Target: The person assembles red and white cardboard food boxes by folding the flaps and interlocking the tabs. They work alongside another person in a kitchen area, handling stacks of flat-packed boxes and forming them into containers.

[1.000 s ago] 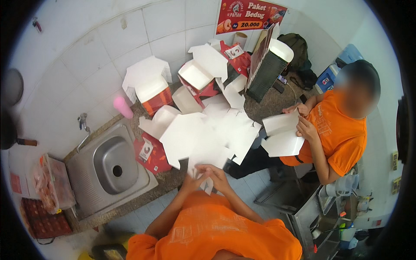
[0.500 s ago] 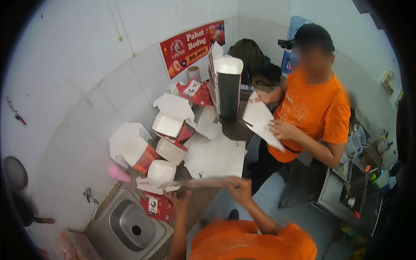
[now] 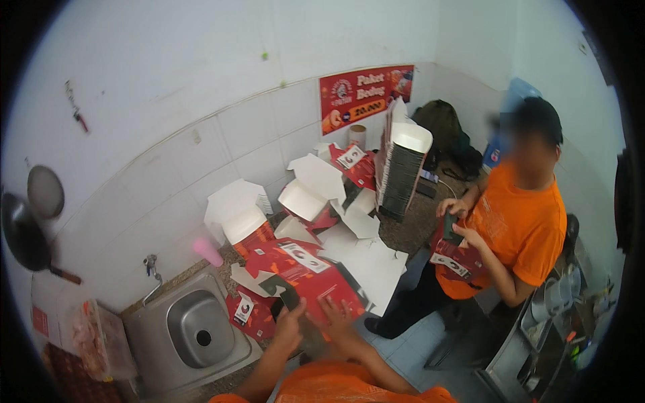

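Observation:
A red printed cardboard food box blank [image 3: 279,263], partly folded with cut flaps, is tilted in front of me above the counter. My left hand [image 3: 289,330] is closed on its near dark flap. Against the red face lies my right hand [image 3: 337,329], fingers stretched and apart. A large white blank [image 3: 366,262] lies beyond, its plain side up. Behind are nested white-lined boxes [image 3: 243,224] and an open box [image 3: 304,199] with its lid raised. Another red blank [image 3: 248,313] rests by the sink, partly hidden under the piece I hold.
A steel sink [image 3: 144,342] is at the left, with a pink cup [image 3: 207,251] behind it. A tall stack of nested boxes [image 3: 403,168] stands at the back. On the right, a co-worker in an orange shirt [image 3: 524,228] holds another red box blank [image 3: 457,258].
The blank I hold has turned from nearly edge-on to show its red face. My right hand has moved from its far edge onto that face. The co-worker's blank now shows red, partly folded.

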{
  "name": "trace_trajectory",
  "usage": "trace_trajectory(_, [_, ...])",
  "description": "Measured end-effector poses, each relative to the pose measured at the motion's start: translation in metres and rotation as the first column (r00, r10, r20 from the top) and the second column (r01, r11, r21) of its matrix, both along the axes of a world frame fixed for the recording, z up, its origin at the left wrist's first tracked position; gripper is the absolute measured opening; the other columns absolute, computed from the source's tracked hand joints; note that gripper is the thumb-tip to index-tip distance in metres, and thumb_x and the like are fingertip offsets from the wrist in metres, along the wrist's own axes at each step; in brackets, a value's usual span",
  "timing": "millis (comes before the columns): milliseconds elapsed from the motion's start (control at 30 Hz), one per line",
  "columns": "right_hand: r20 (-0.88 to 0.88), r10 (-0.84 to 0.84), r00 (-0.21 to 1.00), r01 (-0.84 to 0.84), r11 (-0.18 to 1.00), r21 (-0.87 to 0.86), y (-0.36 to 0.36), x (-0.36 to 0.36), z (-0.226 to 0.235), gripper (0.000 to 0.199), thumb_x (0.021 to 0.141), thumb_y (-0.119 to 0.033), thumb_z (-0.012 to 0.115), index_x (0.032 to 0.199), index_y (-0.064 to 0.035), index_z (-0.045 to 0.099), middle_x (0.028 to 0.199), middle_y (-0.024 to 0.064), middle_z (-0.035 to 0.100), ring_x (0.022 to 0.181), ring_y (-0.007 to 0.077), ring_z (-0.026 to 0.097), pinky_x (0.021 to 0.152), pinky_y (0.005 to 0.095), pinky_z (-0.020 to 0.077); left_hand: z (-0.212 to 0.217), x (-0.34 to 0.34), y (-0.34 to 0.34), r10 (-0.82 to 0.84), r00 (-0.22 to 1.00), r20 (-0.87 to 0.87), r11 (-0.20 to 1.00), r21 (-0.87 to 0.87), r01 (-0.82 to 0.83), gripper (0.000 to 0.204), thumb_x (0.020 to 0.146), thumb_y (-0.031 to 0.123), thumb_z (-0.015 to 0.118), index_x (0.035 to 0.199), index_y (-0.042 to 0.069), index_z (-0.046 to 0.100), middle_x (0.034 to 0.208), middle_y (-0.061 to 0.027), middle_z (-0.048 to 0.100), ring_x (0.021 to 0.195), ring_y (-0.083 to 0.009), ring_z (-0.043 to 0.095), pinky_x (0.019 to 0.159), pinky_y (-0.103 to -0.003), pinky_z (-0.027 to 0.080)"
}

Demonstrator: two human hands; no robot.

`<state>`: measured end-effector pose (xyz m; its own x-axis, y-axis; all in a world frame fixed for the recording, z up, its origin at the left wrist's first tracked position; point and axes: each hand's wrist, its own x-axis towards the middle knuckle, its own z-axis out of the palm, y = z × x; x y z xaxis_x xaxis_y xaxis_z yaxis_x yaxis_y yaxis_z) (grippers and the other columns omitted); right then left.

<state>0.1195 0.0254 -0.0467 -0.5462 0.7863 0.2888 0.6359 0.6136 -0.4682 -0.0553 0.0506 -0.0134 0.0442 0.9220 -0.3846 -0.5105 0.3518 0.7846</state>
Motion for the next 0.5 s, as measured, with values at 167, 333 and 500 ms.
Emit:
trace_trajectory(167, [-0.521, -0.28, 0.807, 0.052, 0.911, -0.409, 0.004, -0.006, -0.006, 0.053, 0.102, -0.035, 0.058, 0.148, -0.0102, 0.053, 0.155, 0.0177, 0.045, 0.143, 0.0275, 0.041, 0.117, 0.0437, 0.0286, -0.006, -0.01, 0.009, 0.135, 0.988, 0.074, 0.99, 0.041, -0.138, 0.029, 0.1, 0.019, 0.068, 0.122, 0.003, 0.059, 0.115, -0.0053, 0.064, 0.102, -0.0179, 0.063, 0.091, -0.032, 0.05])
trace_trajectory(333, [-0.761, -0.366, 0.536, 0.057, 0.915, -0.401, -0.006, -0.029, 0.008, 0.051, 0.11, -0.042, 0.043, 0.142, -0.0052, 0.058, 0.138, 0.0166, 0.062, 0.119, 0.026, 0.063, 0.101, 0.0344, 0.0485, 0.0, -0.007, 0.016, 0.175, 0.964, 0.202, 0.968, 0.145, -0.207, 0.027, 0.099, 0.019, 0.07, 0.117, 0.001, 0.06, 0.108, -0.0059, 0.065, 0.099, -0.0167, 0.062, 0.087, -0.031, 0.049])
trace_trajectory(500, [-0.428, 0.061, 0.902, 0.077, 0.952, 0.296, 0.029, -0.012, 0.015, 0.04, 0.092, -0.024, 0.074, 0.127, -0.0041, 0.068, 0.134, 0.0164, 0.065, 0.12, 0.0383, 0.065, 0.093, 0.0418, 0.0571, -0.017, 0.0, 0.023, 0.356, 0.923, 0.147, 0.919, 0.125, -0.374, 0.034, 0.101, 0.025, 0.067, 0.122, -0.001, 0.059, 0.104, -0.0057, 0.064, 0.095, -0.0167, 0.06, 0.082, -0.033, 0.05])
